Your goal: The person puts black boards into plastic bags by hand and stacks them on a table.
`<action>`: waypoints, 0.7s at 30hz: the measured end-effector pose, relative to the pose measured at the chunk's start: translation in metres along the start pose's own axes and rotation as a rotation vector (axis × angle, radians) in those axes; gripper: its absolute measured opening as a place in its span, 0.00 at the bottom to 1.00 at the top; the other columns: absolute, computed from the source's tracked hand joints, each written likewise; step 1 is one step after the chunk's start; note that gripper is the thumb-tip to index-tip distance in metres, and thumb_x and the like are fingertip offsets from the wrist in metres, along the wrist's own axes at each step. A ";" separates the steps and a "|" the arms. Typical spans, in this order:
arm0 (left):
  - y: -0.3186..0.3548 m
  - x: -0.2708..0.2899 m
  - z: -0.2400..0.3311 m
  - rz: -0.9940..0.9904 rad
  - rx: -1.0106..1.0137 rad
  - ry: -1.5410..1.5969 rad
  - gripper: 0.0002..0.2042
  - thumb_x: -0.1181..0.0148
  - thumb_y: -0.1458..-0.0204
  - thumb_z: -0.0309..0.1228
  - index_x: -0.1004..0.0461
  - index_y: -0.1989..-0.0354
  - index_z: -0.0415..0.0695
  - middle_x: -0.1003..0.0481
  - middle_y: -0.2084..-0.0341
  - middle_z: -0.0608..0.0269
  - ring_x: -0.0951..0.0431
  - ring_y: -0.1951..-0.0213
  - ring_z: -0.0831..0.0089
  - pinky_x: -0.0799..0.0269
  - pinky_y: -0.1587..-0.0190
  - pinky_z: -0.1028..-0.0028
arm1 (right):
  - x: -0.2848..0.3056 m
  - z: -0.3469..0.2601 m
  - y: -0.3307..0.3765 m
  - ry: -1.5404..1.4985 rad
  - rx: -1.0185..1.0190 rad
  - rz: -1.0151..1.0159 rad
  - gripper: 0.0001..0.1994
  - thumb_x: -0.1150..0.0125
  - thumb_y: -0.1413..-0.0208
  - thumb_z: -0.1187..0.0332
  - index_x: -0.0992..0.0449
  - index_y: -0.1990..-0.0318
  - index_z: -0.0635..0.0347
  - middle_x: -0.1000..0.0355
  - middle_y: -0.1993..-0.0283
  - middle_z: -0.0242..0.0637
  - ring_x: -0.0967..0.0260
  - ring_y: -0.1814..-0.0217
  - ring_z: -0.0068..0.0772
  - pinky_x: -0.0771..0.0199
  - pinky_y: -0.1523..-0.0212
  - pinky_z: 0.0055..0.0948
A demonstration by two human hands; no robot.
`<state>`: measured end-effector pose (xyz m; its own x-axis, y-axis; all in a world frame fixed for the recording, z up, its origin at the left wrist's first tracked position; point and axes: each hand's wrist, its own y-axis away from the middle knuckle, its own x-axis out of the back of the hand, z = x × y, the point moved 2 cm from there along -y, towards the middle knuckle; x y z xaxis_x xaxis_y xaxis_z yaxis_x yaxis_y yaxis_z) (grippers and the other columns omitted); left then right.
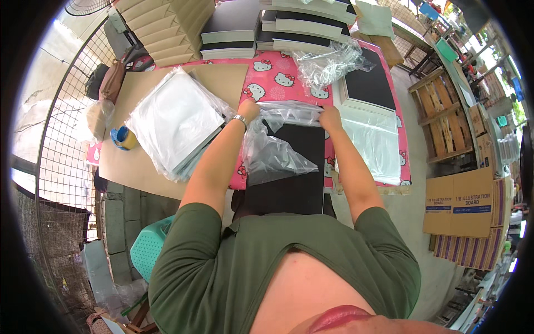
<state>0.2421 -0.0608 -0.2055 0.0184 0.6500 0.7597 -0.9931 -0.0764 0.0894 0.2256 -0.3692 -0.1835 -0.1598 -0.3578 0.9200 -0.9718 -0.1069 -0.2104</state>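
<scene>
My left hand point(248, 109) and my right hand point(330, 118) are both closed on a clear plastic bag point(292, 113), pulled across between them. Its crumpled part hangs loosely toward me over a black board point(285, 197), which reaches past the table's near edge. The fingertips are partly hidden in the plastic. To the left of my left hand lies a stack of bagged white sheets point(181, 114). Beside my right hand, a flat pile of clear plastic bags point(370, 145) rests on the table.
Stacks of black-topped boards point(231, 22) and folded brown cardboard point(161, 28) line the far edge. Crumpled plastic point(331, 67) lies by a black-topped stack point(370, 83). A tape roll point(123, 138) sits left. The tablecloth point(275, 78) is pink; a green stool point(150, 247) stands below.
</scene>
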 end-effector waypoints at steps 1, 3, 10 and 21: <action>0.006 0.006 0.002 -0.014 0.019 0.025 0.13 0.51 0.57 0.30 0.25 0.67 0.37 0.26 0.67 0.40 0.25 0.60 0.52 0.31 0.57 0.63 | 0.006 -0.007 0.004 0.037 -0.011 -0.018 0.11 0.47 0.57 0.69 0.26 0.66 0.65 0.29 0.66 0.57 0.31 0.60 0.52 0.34 0.57 0.44; 0.014 0.025 0.002 0.013 0.104 0.151 0.12 0.49 0.57 0.31 0.25 0.69 0.37 0.25 0.69 0.44 0.24 0.64 0.57 0.31 0.61 0.65 | 0.026 -0.031 0.006 0.058 0.044 -0.003 0.09 0.48 0.57 0.70 0.26 0.69 0.65 0.29 0.67 0.56 0.31 0.61 0.52 0.34 0.58 0.44; 0.049 0.128 0.064 0.012 0.034 0.695 0.09 0.45 0.55 0.32 0.24 0.72 0.40 0.30 0.79 0.69 0.34 0.76 0.77 0.37 0.73 0.76 | 0.148 -0.044 -0.010 -0.754 -0.251 -0.160 0.08 0.50 0.51 0.71 0.26 0.70 0.66 0.27 0.69 0.48 0.28 0.64 0.41 0.30 0.67 0.36; 0.110 0.173 0.066 -0.727 -0.106 0.704 0.14 0.51 0.46 0.32 0.29 0.53 0.41 0.26 0.63 0.68 0.28 0.63 0.81 0.32 0.60 0.79 | 0.154 -0.015 0.082 -1.974 -0.178 -0.506 0.15 0.54 0.45 0.74 0.35 0.49 0.66 0.29 0.56 0.40 0.30 0.52 0.32 0.27 0.52 0.28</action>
<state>0.1434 -0.0066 -0.0217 0.5832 0.8123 -0.0108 -0.7744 0.5599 0.2947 0.1184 -0.4191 -0.0545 0.3206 -0.6551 -0.6842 -0.8820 -0.4698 0.0365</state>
